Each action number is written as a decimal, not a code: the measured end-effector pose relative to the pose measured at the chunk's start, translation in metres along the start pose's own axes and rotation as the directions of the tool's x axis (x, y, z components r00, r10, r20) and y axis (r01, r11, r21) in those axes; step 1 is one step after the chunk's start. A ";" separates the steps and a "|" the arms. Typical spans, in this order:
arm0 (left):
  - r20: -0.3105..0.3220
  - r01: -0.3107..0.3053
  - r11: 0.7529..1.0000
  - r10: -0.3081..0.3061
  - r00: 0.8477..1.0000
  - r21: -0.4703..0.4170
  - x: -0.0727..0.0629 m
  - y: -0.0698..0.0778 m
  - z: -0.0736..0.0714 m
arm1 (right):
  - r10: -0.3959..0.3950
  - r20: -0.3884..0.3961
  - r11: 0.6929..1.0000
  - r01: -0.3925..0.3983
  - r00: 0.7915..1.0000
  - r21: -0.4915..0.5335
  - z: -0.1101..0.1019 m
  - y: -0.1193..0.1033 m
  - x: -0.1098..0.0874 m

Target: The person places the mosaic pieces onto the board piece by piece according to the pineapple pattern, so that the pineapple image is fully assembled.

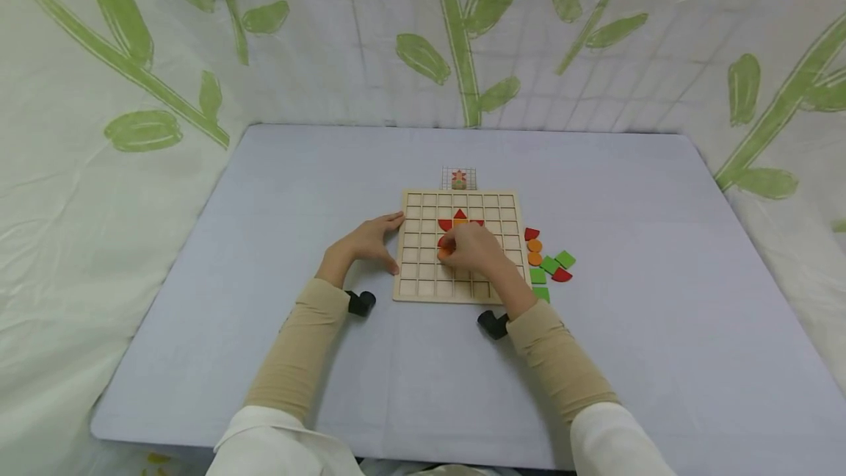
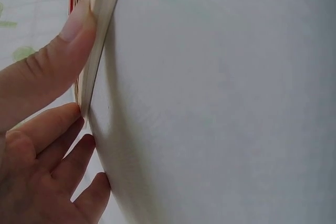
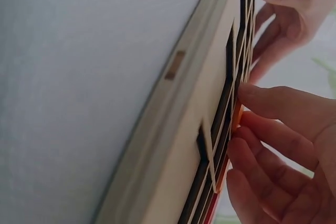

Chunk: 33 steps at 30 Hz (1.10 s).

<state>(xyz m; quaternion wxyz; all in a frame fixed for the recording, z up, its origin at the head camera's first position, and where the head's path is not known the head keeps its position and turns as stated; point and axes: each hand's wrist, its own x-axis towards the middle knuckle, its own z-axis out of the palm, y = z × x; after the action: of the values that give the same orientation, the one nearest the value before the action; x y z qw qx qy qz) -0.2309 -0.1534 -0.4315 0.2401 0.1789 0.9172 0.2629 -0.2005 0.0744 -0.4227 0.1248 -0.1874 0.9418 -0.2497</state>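
A wooden grid board [image 1: 410,289] lies on the table with square compartments. My left hand [image 1: 367,239] rests against its left edge, thumb near the front and fingers farther back. Over the board's middle, my right hand [image 1: 472,247] pinches a small orange piece [image 3: 239,111] between thumb and index finger, at the grid's surface. The piece's full outline is hidden by the fingers. Around that hand sit a red triangle [image 1: 460,214], a red quarter-circle [image 1: 445,225] and other red and orange pieces, partly covered.
Right of the board lie loose pieces: orange discs [image 1: 534,246], green squares [image 1: 565,259] and red quarter-circles [image 1: 562,275]. A small pattern card [image 1: 459,179] with a gridded picture is behind the board. Black wrist devices [image 1: 362,303] sit at both wrists. A white cloth covers the table [image 1: 198,358].
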 end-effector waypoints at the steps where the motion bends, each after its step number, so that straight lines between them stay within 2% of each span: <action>1: 0.000 0.000 1.000 0.000 1.000 0.000 0.000 0.000 0.000 | 0.007 0.003 1.000 -0.007 1.000 -0.011 0.000 0.000 0.000; 6: -0.002 0.010 1.000 -0.010 1.000 -0.003 -0.001 0.000 0.001 | 0.011 -0.008 0.998 -0.011 1.000 -0.056 0.001 0.001 -0.001; 10: -0.001 0.011 1.000 -0.011 1.000 -0.008 -0.001 0.001 0.001 | 0.017 -0.014 0.999 -0.017 1.000 -0.048 -0.001 0.005 -0.003; 14: 0.000 0.010 1.000 -0.010 1.000 -0.007 -0.001 0.001 0.002 | 0.063 -0.038 0.998 -0.063 0.997 -0.017 -0.014 0.014 -0.011; 18: -0.006 0.013 1.000 -0.013 1.000 -0.006 0.000 0.001 0.003 | 0.135 -0.089 0.991 -0.133 0.987 0.031 -0.035 0.034 -0.025; 22: 0.000 0.009 1.000 -0.009 1.000 0.001 0.001 0.001 0.003 | 0.245 -0.111 0.966 -0.233 0.963 0.112 -0.057 0.061 -0.048; 27: 0.007 0.008 1.000 -0.008 1.000 0.016 0.001 0.000 0.002 | 0.396 -0.072 0.911 -0.381 0.916 0.160 -0.074 0.096 -0.075; 30: 0.008 0.011 1.000 -0.011 1.000 0.021 0.001 -0.001 0.001 | 0.446 -0.045 0.886 -0.434 0.894 0.165 -0.077 0.111 -0.087; 33: 0.007 0.012 1.000 -0.013 1.000 0.022 0.001 -0.001 0.001 | 0.467 -0.023 0.873 -0.457 0.884 0.173 -0.078 0.121 -0.095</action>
<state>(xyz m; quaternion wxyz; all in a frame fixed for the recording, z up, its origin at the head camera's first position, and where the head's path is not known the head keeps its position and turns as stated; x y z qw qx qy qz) -0.2312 -0.1536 -0.4331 0.2431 0.1768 0.9202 0.2507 -0.1761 0.2440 -0.4057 0.1653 0.0618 0.9393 -0.2944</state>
